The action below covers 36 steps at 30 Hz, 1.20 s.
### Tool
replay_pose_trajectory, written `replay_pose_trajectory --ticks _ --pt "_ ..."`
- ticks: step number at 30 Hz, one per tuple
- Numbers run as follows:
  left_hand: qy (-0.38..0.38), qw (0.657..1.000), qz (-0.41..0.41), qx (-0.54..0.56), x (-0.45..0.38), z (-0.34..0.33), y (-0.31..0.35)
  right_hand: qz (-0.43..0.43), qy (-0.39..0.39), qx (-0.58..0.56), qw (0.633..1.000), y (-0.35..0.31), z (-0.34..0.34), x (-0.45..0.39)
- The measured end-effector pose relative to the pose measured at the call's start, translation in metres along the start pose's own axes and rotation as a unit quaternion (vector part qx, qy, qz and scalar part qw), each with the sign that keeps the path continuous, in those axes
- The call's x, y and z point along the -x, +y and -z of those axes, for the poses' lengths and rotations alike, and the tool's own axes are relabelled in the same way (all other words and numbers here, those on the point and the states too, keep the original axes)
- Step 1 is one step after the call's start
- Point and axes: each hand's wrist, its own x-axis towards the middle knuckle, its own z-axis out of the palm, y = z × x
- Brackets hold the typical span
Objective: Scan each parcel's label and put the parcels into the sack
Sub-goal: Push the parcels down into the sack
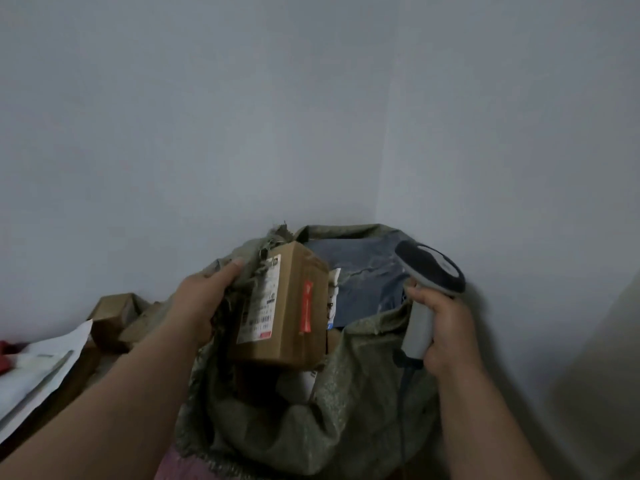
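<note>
The left hand (199,299) grips a brown cardboard box (282,306) from its left side, fingers curled behind it and the thumb stretched up along the frayed edge of the sack (346,420). The box is upright, slightly tilted, just over the sack's open mouth, with a white shipping label (259,303) on the face turned toward the camera and a strip of red tape (307,306) on the face beside it. The right hand (441,327) is wrapped around the grey handle of a barcode scanner (429,271), whose dark head points up and to the left, near the box but apart from it. The grey-green woven sack stands against the pale wall (311,98), its rim folded and drooping. Inside it lie a dark blue plastic bag (363,275) at the back and other parcels partly hidden under the box. To the left of the sack, more cardboard boxes (114,317) and a white envelope (38,368) lie in a dim pile.
</note>
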Motion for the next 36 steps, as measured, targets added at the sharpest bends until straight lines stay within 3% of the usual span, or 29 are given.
replay_pose_trajectory --ticks 4,7,9,13,17,20,30,36 --pt "0.04 0.983 -0.037 -0.173 -0.003 0.01 -0.001 0.028 0.035 0.069 0.997 -0.003 0.006 -0.002" --pt "0.084 0.935 -0.129 -0.319 -0.005 0.013 0.01 0.05 0.056 0.143 0.987 -0.008 0.005 0.002" --pt "0.052 0.927 -0.14 -0.344 -0.008 0.014 0.009 0.053 0.056 0.135 0.988 -0.008 0.004 0.003" --pt "-0.043 0.95 -0.075 -0.3 -0.002 0.008 0.002 -0.032 0.037 0.017 0.999 0.0 -0.001 0.001" --pt "-0.053 0.976 0.0 -0.214 0.002 0.005 -0.001 -0.092 0.044 -0.036 0.994 0.006 0.004 0.003" --pt "-0.075 0.975 0.076 -0.194 0.002 0.008 -0.003 -0.128 0.027 -0.062 0.989 0.003 0.006 0.005" --pt "-0.036 0.968 0.016 -0.248 -0.021 0.003 -0.001 -0.152 -0.016 -0.07 0.986 0.008 -0.009 -0.001" --pt "-0.019 0.995 -0.061 -0.083 -0.04 -0.008 0.014 -0.129 -0.012 -0.097 0.987 0.0 -0.02 -0.012"
